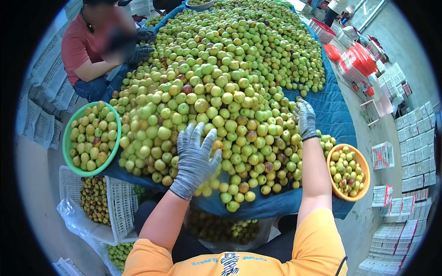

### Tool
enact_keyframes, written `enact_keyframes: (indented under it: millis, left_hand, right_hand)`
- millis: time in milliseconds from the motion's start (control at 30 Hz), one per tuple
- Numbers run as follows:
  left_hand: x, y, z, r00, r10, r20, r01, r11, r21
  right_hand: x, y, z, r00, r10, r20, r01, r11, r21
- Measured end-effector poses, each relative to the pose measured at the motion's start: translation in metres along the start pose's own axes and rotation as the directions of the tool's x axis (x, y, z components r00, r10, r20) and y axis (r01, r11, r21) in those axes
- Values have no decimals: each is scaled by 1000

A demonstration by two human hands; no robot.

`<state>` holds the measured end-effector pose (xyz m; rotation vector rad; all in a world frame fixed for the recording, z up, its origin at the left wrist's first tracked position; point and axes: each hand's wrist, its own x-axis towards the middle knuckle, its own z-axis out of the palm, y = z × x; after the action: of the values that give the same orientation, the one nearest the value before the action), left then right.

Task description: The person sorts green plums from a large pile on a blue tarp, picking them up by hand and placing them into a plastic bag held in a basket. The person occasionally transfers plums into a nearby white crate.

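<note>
A large heap of green and reddish-brown jujube-like fruit (pixel 221 86) covers a table draped with a blue quilted cloth (pixel 336 110). My left hand (pixel 196 157), in a grey knitted glove, rests over the near slope of the heap with its fingers spread. Nothing shows in its grasp. Reaching to the heap's right side is my right hand (pixel 305 117), gloved alike, its fingertips at the fruit. Whether it holds a fruit is hidden. Several loose fruits (pixel 238 196) lie at the table's front edge, below and between my hands.
A green basin (pixel 119 138) of fruit stands at left, an orange basin (pixel 368 176) at right. Below left is a white plastic crate (pixel 121 207) holding browner fruit. Across the left corner sits another person (pixel 86 51) in grey gloves. Stacked white crates (pixel 416 148) line the right.
</note>
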<state>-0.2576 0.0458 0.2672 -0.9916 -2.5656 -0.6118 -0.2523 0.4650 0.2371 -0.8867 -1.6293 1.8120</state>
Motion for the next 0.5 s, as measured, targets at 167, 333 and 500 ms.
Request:
enact_keyframes:
  millis: [167,333,500]
  left_hand:
    - [31,-24,13,999,-29,18,29,999,-27]
    - [54,-39,20,994,52,-99,-78,955,-286]
    - [61,-58,16,870,-347,351,394,61,-917]
  right_hand:
    - [109,17,34,916,-382,125,357,633,-687]
    - [182,-7,117,812,-508,287,489,325,-810]
    - [230,-1,161,882,-144,449,469,159,-869]
